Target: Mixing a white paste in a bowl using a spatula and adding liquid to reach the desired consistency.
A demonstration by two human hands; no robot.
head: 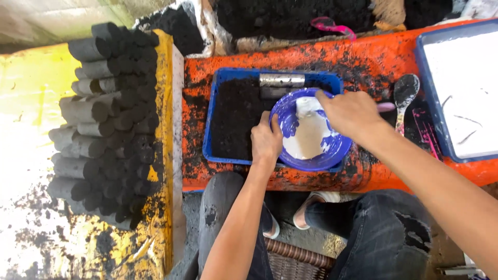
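Head view: two hands on a blue bowl of white paste.

The blue bowl sits on the near right corner of a blue tray of black powder, on an orange bench. The left hand curls its fingers over the bowl's left rim; the right hand closes around something white inside, though what it grips I cannot tell. The bowl looks light, rigid and probably slick with paste, so the rim seems the surest hold.
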